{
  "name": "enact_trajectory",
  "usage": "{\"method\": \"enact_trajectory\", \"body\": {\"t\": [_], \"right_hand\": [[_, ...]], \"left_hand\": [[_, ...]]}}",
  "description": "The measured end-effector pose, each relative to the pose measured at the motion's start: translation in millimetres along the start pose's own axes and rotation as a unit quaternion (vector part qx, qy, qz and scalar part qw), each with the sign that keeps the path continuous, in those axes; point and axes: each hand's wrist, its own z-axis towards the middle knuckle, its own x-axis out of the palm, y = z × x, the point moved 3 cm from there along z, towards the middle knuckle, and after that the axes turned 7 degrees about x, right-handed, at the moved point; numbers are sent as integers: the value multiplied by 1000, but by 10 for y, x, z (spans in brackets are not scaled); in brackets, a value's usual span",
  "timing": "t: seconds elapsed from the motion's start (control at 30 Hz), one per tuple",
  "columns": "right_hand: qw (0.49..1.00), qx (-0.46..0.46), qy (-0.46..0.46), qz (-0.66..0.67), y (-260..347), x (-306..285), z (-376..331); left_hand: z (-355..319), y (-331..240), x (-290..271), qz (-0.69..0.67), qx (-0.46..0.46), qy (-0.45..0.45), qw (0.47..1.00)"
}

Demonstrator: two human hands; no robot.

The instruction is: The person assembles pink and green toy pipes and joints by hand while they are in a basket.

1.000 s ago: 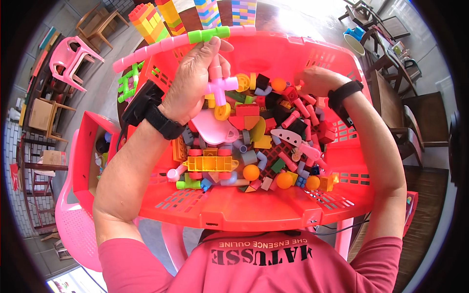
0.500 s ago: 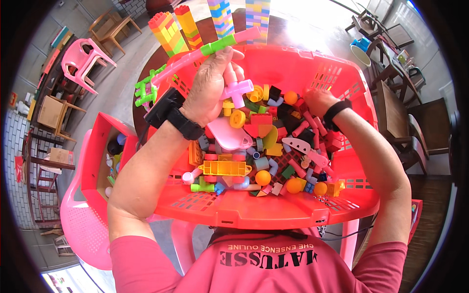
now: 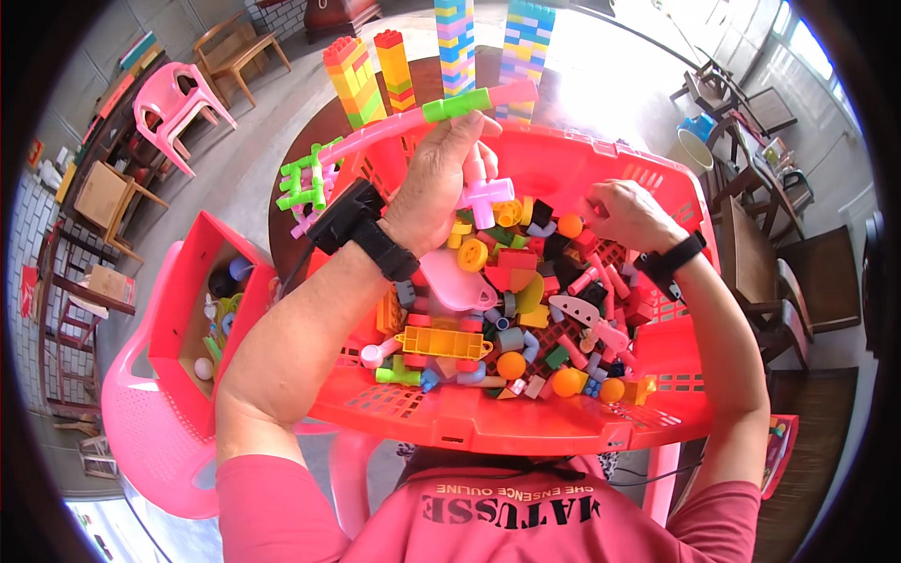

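Note:
My left hand (image 3: 441,183) is closed around an assembly of toy pipes above the basket's left part. A long pink pipe with a green joint (image 3: 457,104) slants over its fingers, and a light-pink cross-shaped connector (image 3: 488,195) sticks out below them. My right hand (image 3: 631,216) hovers over the basket's right part with curled fingers; what they hold, if anything, is hidden. Below both hands, the red basket (image 3: 375,427) holds a mixed heap of toy pieces. In it lie a pink scoop-like piece (image 3: 457,280), a yellow wheel (image 3: 472,254), a yellow truck-bed piece (image 3: 439,343) and an orange ball (image 3: 570,225).
Four-sided brick towers stand on the dark round table (image 3: 305,155) behind the basket, including a yellow-red tower (image 3: 355,83) and a blue-purple one (image 3: 456,47). A green pipe frame (image 3: 305,183) sits at the table's left. A red box (image 3: 188,310) rests on a pink chair (image 3: 141,413).
My right hand has lifted up from the heap, with its fingers now above the pieces. My left hand keeps the pipe assembly. The whole view has shifted slightly.

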Motion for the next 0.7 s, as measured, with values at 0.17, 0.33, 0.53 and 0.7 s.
{"method": "enact_trajectory", "body": {"t": [0.17, 0.33, 0.53, 0.7], "right_hand": [[960, -140, -30, 242, 409, -258, -189], [918, -107, 53, 377, 483, -243, -238], [823, -101, 112, 548, 425, -284, -245], [797, -89, 95, 590, 370, -269, -207]], "left_hand": [[-55, 51, 42, 11, -33, -14, 999], [-73, 86, 110, 73, -27, 2, 997], [-99, 104, 132, 30, -82, 9, 996], [-114, 122, 149, 18, -117, -3, 993]]}}
